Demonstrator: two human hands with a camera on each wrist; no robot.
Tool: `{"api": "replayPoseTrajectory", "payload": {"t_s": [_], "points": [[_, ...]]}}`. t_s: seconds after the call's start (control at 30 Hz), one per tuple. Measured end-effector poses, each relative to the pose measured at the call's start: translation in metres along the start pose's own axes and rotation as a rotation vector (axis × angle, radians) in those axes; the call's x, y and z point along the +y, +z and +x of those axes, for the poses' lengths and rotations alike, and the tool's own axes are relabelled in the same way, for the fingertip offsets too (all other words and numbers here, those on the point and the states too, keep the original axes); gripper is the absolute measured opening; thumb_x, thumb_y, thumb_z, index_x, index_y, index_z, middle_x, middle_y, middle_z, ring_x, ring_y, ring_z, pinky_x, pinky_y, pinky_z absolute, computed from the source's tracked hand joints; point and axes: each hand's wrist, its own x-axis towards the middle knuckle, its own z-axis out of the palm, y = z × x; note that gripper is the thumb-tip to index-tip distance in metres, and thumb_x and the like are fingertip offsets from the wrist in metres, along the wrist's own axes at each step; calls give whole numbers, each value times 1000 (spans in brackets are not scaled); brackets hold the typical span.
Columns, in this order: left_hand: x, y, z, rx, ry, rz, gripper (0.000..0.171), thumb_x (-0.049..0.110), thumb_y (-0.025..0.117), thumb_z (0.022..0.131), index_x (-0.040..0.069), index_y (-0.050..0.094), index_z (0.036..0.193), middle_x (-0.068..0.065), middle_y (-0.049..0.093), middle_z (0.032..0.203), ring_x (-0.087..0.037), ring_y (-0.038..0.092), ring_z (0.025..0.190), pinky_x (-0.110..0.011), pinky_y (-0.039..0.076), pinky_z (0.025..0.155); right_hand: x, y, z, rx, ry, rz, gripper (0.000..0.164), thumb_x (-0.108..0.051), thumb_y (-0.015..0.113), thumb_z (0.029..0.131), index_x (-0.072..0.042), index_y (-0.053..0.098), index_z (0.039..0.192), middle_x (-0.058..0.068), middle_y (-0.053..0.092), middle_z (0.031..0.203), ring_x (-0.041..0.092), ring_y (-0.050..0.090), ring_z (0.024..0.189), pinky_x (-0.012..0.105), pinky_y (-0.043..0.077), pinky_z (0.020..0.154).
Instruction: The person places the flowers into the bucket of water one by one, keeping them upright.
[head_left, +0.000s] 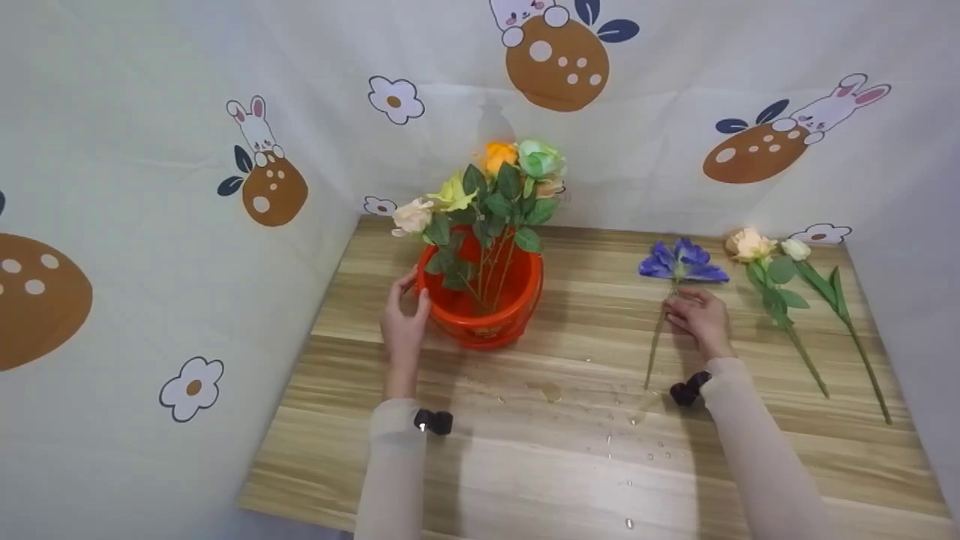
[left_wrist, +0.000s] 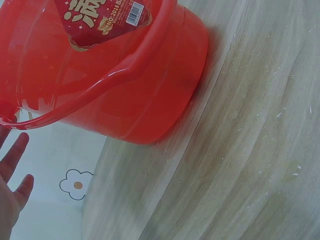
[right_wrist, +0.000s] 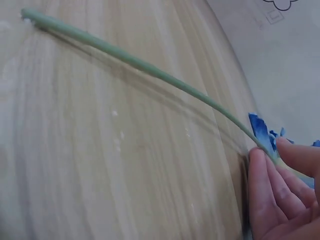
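Observation:
A red plastic bucket (head_left: 481, 330) stands on the table with several artificial flowers in it, among them a green rose (head_left: 540, 157) and an orange one (head_left: 500, 156). My left hand (head_left: 405, 322) is at its left side, fingers extended along the wall near the rim and thumb spread apart. The bucket's handle (left_wrist: 125, 70) hangs down over a label in the left wrist view. To the right, my right hand (head_left: 699, 319) pinches a blue-purple artificial flower (head_left: 679, 262) by its stem just below the petals. The stem's cut end (right_wrist: 30, 17) points away from the hand, close over the wood.
A peach rose (head_left: 752, 246) and a white tulip (head_left: 796, 249) lie on the right side of the wooden table (head_left: 570, 465). Water drops (head_left: 551, 391) dot the tabletop between the arms. A printed cloth (head_left: 630, 142) rises behind and beside the table.

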Motion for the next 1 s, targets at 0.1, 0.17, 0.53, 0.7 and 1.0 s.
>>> {"api": "replayPoseTrajectory", "payload": {"t_s": [0.1, 0.17, 0.53, 0.7, 1.0], "points": [[1, 0, -1, -6, -14, -4, 35, 13, 65, 93, 8, 64, 128, -7, 66, 135, -25, 58, 128, -39, 42, 115, -4, 8, -2, 62, 16, 14, 53, 5, 59, 94, 11, 38, 143, -7, 72, 73, 5, 70, 66, 19, 60, 67], [1, 0, -1, -11, -23, -9, 36, 13, 64, 93, 8, 64, 128, -7, 65, 136, -25, 57, 129, -40, 40, 116, -7, 13, -4, 95, 24, 22, 51, 6, 59, 93, 11, 40, 141, -6, 71, 72, 6, 70, 64, 20, 61, 65], [0, 0, 1, -3, -14, -24, 36, 12, 65, 92, 9, 64, 128, -7, 66, 135, -24, 58, 128, -39, 40, 116, -9, 26, -11, 151, -21, 59, 53, 7, 60, 92, 9, 43, 141, -6, 70, 71, 4, 69, 65, 18, 60, 64], [1, 0, 1, 0, -14, -35, 35, 11, 64, 92, 8, 65, 127, -7, 66, 135, -24, 59, 127, -39, 41, 115, -9, 30, -14, 170, -55, 99, 46, 8, 61, 91, 5, 48, 135, -5, 69, 70, 4, 70, 65, 18, 60, 63], [1, 2, 0, 9, -2, -123, 36, 6, 64, 92, 4, 64, 127, -12, 66, 134, -28, 59, 125, -47, 43, 113, -18, 40, -23, 175, -127, 162, 44, 9, 62, 90, 5, 49, 132, -6, 70, 68, 6, 71, 63, 17, 59, 62]]}}
